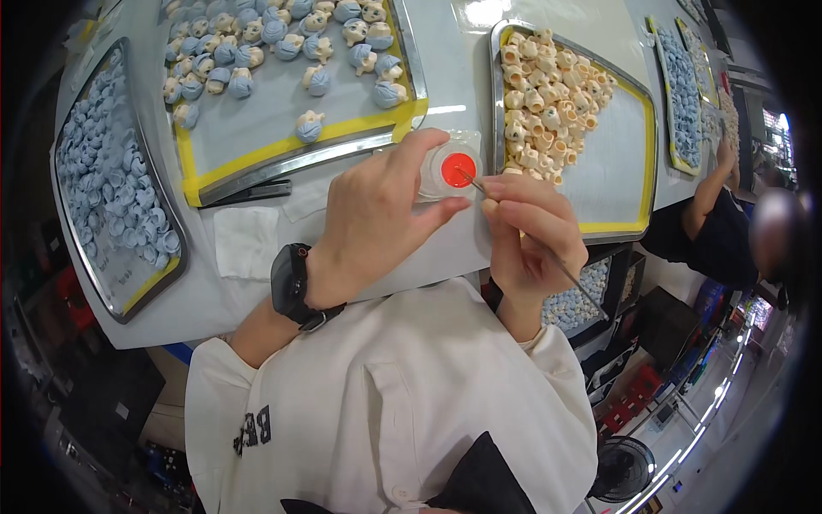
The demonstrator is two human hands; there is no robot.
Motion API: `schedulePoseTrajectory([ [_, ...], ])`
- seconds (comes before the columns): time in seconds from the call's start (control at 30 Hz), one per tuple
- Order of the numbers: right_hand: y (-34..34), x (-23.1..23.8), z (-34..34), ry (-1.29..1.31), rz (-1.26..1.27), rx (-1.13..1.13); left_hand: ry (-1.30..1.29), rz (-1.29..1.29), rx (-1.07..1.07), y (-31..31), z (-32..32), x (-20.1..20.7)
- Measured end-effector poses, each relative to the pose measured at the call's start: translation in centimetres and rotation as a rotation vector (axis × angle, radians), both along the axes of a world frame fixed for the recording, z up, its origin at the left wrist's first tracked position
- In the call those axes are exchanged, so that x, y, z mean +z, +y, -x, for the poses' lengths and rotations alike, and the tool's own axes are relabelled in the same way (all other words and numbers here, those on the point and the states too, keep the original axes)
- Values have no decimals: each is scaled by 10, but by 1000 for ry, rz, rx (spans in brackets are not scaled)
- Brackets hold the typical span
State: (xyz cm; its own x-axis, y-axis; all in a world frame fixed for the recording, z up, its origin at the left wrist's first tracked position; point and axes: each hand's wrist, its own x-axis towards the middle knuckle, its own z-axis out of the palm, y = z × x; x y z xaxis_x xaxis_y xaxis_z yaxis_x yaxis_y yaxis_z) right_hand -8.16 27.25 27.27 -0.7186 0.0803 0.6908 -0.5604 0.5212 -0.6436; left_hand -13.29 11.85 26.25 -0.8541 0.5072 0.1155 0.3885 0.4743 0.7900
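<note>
A small clear pot (pixel 433 177) with bright red paint (pixel 461 163) in it stands near the table's front edge. My left hand (pixel 368 214) is closed round its left side, the index finger at the far side and the thumb at the near side. Pinched in my right hand (pixel 535 230) is a thin paintbrush (pixel 585 293), its tip down at the red paint. Left of the pot and farther off, a tray (pixel 282 163) edged in yellow tape holds small doll heads (pixel 309 126) with blue hair.
At the right, a second taped tray (pixel 621 154) holds piled cream hollow parts (pixel 544 94). A tray of blue pieces (pixel 128 193) lies at far left. A folded white cloth (pixel 246 242) is beside my left wrist. Another person (pixel 706 218) sits at far right by more trays.
</note>
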Motion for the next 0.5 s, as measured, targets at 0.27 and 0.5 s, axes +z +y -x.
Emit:
schedulePoseTrajectory([
  [0.27, 3, 2, -3, -13, -36, 31, -84, -97, 34, 4, 1, -6],
  [0.5, 2, -1, -3, 33, -50, 22, -111, -95, 41, 4, 0, -5],
])
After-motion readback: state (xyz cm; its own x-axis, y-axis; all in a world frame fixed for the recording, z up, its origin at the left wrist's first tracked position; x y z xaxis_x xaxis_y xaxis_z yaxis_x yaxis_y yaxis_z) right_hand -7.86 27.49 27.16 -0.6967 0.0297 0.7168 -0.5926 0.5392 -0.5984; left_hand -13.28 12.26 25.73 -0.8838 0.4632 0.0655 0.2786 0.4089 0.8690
